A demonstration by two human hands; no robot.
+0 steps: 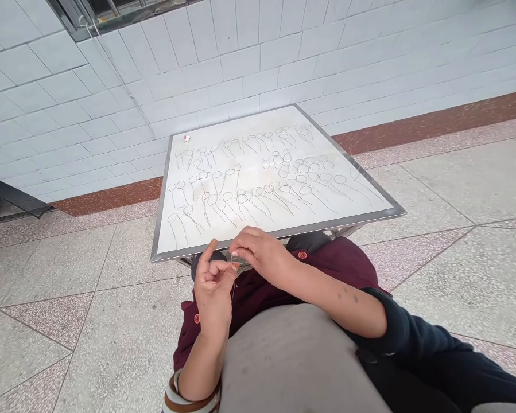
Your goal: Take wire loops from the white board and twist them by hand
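My left hand [214, 281] pinches a thin thread or wire [232, 292] between thumb and a bent finger, its index finger pointing up. Close beside it, on the right, my right hand [258, 249] has its fingertips pressed together on the upper part of the same strand. Both hands are over my lap, just off the near edge of a white table [249, 226] with a metal rim. Rows of thin looped strands [305, 190] with long tails lie across the tabletop.
A small red and white object [187, 139] lies at the table's far left corner. Behind the table stands a white tiled wall [240, 69] with a barred window [111, 8] at the upper left. Speckled stone floor [124, 332] surrounds the table.
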